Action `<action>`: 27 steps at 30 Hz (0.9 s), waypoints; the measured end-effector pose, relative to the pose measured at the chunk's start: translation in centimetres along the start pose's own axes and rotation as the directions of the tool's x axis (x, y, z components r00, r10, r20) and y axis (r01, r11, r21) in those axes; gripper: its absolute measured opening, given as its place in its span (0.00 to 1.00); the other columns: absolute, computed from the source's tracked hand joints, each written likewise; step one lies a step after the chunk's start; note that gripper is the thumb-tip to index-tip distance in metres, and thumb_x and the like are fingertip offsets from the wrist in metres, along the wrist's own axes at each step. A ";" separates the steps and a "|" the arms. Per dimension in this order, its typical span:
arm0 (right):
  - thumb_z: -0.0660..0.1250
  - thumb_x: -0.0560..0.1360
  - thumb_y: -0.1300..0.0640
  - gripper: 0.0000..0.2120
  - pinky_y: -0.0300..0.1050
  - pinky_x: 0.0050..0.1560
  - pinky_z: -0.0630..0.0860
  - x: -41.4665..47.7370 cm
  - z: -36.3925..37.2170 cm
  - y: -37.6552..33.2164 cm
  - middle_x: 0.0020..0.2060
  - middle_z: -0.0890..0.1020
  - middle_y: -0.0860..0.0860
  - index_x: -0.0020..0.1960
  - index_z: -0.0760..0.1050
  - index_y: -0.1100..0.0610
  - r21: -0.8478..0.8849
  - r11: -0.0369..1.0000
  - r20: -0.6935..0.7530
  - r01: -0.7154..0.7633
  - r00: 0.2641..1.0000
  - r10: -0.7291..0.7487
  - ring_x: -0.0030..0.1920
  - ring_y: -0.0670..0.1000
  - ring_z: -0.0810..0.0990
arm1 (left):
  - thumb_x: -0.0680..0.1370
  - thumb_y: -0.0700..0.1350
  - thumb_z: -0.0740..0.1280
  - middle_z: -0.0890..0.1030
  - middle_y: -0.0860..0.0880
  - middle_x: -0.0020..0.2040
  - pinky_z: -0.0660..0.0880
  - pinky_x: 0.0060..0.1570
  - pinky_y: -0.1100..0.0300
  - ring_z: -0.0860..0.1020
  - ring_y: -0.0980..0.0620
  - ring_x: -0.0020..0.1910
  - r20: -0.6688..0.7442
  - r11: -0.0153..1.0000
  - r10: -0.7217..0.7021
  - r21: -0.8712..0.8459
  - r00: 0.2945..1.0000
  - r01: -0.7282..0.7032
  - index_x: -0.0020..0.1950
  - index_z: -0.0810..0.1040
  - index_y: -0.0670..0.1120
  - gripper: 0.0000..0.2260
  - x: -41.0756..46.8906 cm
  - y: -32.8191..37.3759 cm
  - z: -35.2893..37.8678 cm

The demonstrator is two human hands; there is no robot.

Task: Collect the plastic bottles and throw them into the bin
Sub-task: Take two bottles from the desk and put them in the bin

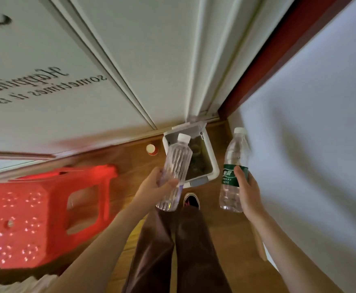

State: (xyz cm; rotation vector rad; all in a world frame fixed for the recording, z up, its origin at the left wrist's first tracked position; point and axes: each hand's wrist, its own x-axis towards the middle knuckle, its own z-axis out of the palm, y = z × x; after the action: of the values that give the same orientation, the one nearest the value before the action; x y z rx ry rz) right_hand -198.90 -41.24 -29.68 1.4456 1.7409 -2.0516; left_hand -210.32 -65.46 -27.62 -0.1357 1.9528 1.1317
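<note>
**Two bottles up, bin lid open**

Both hands are loaded. The left hand (pixel 156 187) is wrapped round a ribbed clear bottle (pixel 176 168), cap pointing at the white bin (pixel 212 157) and hanging right over its open mouth. The right hand (pixel 245 187) clasps a green-labelled bottle (pixel 234 166), upright, off to the bin's right side. A foot (pixel 190 200) sits at the bin's near edge, possibly on a pedal; blur makes that hard to confirm. A red stool (pixel 46 212) stands well left of the bin. The risk: the mouth is narrow and something dark already lies inside, so a long bottle dropped at an angle could catch the rim and bounce onto the floor.
</note>
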 end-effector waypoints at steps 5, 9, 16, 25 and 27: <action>0.64 0.71 0.42 0.33 0.38 0.37 0.80 7.5 0.1 6.3 0.55 0.81 0.59 0.71 0.66 0.57 0.066 0.997 0.024 0.045 0.999 -0.046 0.48 0.55 0.84 | 0.64 0.67 0.68 0.83 0.55 0.47 0.77 0.39 0.65 0.83 0.59 0.43 0.065 0.999 -0.025 -0.043 0.998 0.028 0.61 0.73 0.56 0.29 10.5 -5.1 4.9; 0.63 0.73 0.42 0.31 0.40 0.40 0.81 11.1 -0.2 9.6 0.56 0.81 0.60 0.71 0.67 0.58 0.117 0.992 0.084 0.044 0.995 -0.054 0.50 0.55 0.84 | 0.67 0.64 0.69 0.82 0.54 0.48 0.79 0.45 0.60 0.83 0.55 0.46 0.112 0.993 -0.079 -0.076 0.991 0.088 0.58 0.75 0.53 0.24 14.2 -9.4 8.3; 0.60 0.75 0.43 0.24 0.44 0.44 0.81 13.6 0.4 11.2 0.52 0.83 0.52 0.67 0.70 0.52 0.166 0.986 0.177 0.014 0.983 -0.044 0.50 0.52 0.84 | 0.77 0.58 0.64 0.81 0.52 0.47 0.78 0.40 0.64 0.82 0.53 0.44 0.101 0.990 -0.131 -0.035 0.986 0.135 0.61 0.73 0.48 0.18 17.5 -9.3 10.1; 0.60 0.75 0.44 0.18 0.48 0.50 0.81 14.2 0.8 11.2 0.52 0.84 0.48 0.63 0.72 0.46 0.182 0.983 0.169 -0.002 0.985 -0.029 0.53 0.52 0.83 | 0.76 0.61 0.64 0.82 0.46 0.47 0.78 0.33 0.63 0.82 0.49 0.42 0.132 0.939 -0.329 -0.057 0.935 0.338 0.59 0.75 0.42 0.24 20.7 -7.7 11.2; 0.60 0.75 0.43 0.19 0.50 0.52 0.81 14.3 0.8 11.2 0.53 0.84 0.50 0.64 0.72 0.47 0.184 0.983 0.166 -0.003 0.986 -0.028 0.54 0.53 0.83 | 0.76 0.63 0.63 0.82 0.45 0.47 0.80 0.39 0.60 0.82 0.47 0.44 0.094 0.941 -0.331 -0.045 0.939 0.336 0.62 0.74 0.41 0.28 21.6 -7.6 11.6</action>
State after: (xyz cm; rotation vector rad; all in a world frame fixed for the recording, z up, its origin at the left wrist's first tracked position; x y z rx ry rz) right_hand -200.52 -38.89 -47.64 1.2621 1.5361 -2.3195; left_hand -213.18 -54.64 -50.76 -0.4290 1.7393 0.9544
